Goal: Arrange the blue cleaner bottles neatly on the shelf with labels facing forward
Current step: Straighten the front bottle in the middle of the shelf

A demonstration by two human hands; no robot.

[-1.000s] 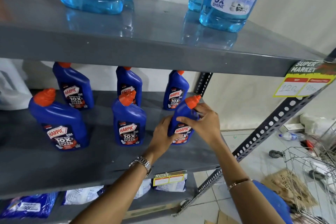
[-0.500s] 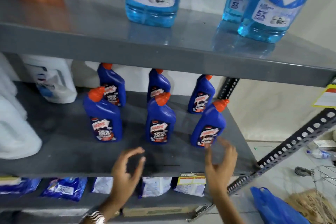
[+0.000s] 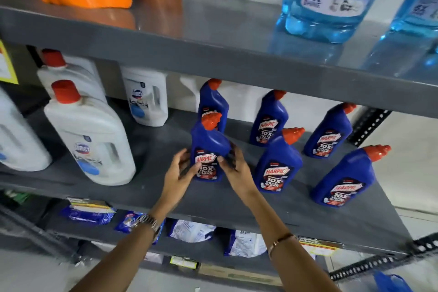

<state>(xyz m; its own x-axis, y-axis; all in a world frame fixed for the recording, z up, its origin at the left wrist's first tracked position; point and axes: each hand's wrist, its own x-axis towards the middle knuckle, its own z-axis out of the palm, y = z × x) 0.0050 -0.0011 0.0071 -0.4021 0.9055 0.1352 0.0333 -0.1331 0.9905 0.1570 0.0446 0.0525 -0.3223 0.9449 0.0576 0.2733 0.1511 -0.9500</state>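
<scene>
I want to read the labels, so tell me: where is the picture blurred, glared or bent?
Head view: the Harpic bottle label between both hands reads sharp; the left hand and right hand are slightly motion-blurred; the upper shelf mirrors the bottles above it; wide-angle bending tilts the outer bottles.

Six cleaner bottles (image 3: pixel 208 149) stand on shelf (image 3: pixel 166 187), two rows.

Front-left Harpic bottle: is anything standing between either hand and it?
Nothing visible does. The left hand and right hand flank the front-left Harpic bottle with fingers at its sides; the shelf beneath them is bare. The nearest neighbouring bottle stands clear, further right.
</scene>
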